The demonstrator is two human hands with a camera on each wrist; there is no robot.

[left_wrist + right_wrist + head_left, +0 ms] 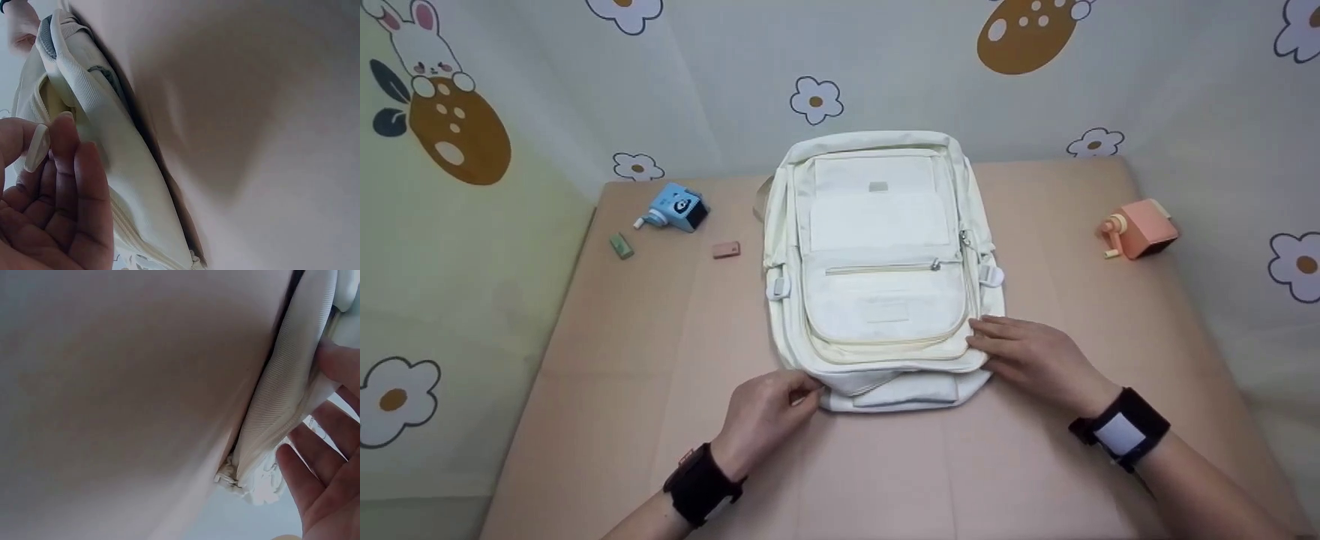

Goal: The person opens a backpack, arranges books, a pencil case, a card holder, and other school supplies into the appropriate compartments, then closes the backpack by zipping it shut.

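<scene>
A cream backpack (pixel 885 300) lies front side up on the table. At its lower left corner my left hand (pixel 772 412) pinches a small pale tab (pixel 37 148), which looks like a zipper pull, between thumb and fingertips. Beside that hand, a zipped opening (pixel 49 100) gapes and shows a yellowish inside. My right hand (pixel 1035 356) rests against the lower right edge of the backpack with its fingers extended. In the right wrist view the thumb (pixel 340 365) touches the ribbed side fabric (pixel 281 391), while the other fingers are spread.
Toward the back left stand a blue pencil sharpener (pixel 675 207) with a crank, a green eraser (pixel 622 246) and a pink eraser (pixel 726 250). A pink crank sharpener (pixel 1140 229) is at the back right. Patterned curtains (pixel 735 67) enclose the table's back and sides.
</scene>
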